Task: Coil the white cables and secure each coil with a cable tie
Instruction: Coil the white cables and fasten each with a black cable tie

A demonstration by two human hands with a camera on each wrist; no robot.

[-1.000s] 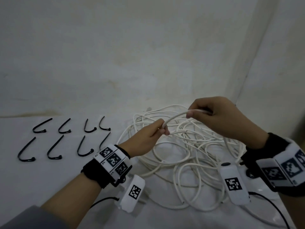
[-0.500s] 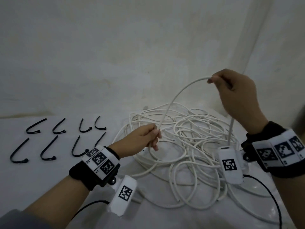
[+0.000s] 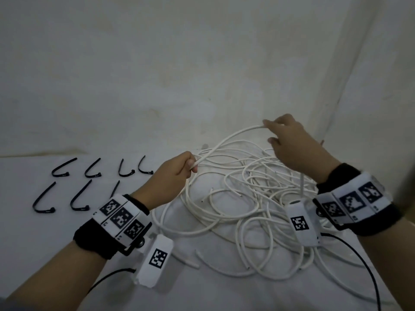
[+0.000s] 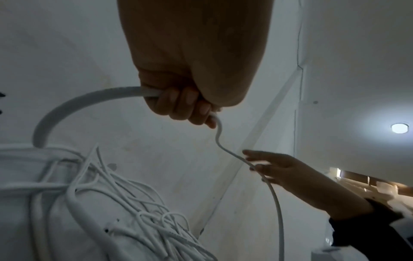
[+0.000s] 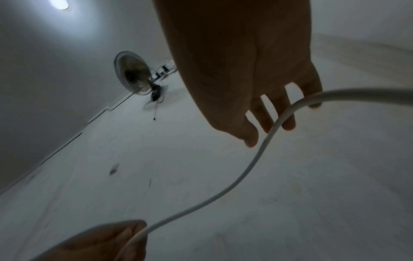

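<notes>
The left hand [image 3: 173, 176] gripped a white cable [image 3: 226, 140] in curled fingers. The right hand [image 3: 292, 147], fingers spread, carried the same cable across them, above the tangled cable pile [image 3: 235, 209].

A plain indoor room, most likely in a home, with little to mark it as a workshop or lab. Beyond both hands rise bare, off-white plastered walls [image 3: 157, 75], scuffed and stained, meeting in a corner [image 3: 336, 86] just past the right hand [image 3: 296, 147]. Above that hand a wall-mounted fan [image 5: 134, 74] with a pull cord hangs beside a round ceiling light [image 5: 59, 3]. Past the left hand [image 4: 183, 98], far off to its right, wooden shelving or furniture [image 4: 368, 183] shows, too blurred to identify. The surface [image 3: 45, 243] under both hands is white.
</notes>
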